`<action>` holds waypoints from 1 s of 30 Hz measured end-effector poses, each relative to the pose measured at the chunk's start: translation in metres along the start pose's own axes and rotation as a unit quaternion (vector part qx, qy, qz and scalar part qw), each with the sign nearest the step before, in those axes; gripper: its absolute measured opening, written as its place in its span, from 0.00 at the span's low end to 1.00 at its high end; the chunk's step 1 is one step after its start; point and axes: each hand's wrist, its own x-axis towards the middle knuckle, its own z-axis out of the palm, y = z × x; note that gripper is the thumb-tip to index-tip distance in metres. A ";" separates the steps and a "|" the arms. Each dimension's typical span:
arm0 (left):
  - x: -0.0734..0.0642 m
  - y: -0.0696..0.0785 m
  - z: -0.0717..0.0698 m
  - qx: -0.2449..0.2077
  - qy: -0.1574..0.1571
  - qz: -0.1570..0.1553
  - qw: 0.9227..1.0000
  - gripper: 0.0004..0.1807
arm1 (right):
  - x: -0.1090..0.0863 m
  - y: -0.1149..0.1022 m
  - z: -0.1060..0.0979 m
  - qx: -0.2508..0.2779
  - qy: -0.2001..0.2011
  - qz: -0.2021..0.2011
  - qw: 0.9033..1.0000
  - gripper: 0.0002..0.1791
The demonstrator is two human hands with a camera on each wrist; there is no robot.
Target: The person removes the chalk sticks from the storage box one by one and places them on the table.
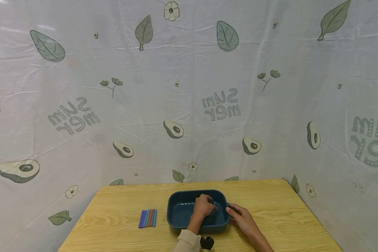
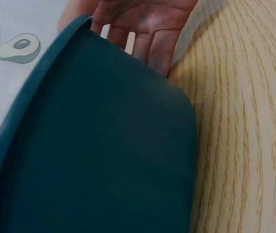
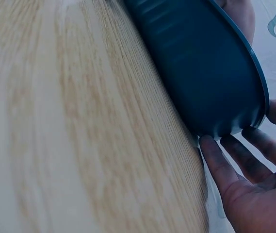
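Note:
A deep dark blue rectangular basin [image 1: 180,226] with rounded corners stands on the wooden table. My left hand [image 1: 203,205] reaches down inside its right half, fingers bent. Something bluish shows beside the fingertips, but what it is, and whether the hand holds it, is unclear. At the basin's right end my right hand [image 1: 243,219] grips the wall. Its thumb lies at the rim and its fingers spread against the outside, as the right wrist view shows this hand [image 3: 259,194] on the basin [image 3: 205,73]. Basin wall [image 2: 104,145] fills much of the left wrist view.
Left of the basin, several slim coloured sticks [image 1: 147,218] in purple, blue, green and red lie side by side in a row. Wood-grain tabletop [image 1: 113,210] surrounds them. A pale curtain [image 1: 189,70] printed with leaves and avocados hangs behind and at both sides.

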 end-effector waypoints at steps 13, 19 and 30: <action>0.004 0.003 0.011 0.051 0.000 -0.016 0.999 0.18 | 0.000 -0.002 0.001 -0.014 0.014 -0.001 1.000 0.31; 0.003 0.005 0.007 0.050 -0.006 -0.018 0.999 0.15 | -0.001 -0.004 0.002 -0.018 0.019 0.006 1.000 0.31; 0.000 0.001 -0.004 0.008 -0.014 -0.020 1.000 0.14 | -0.001 -0.001 0.001 -0.016 0.016 0.006 1.000 0.32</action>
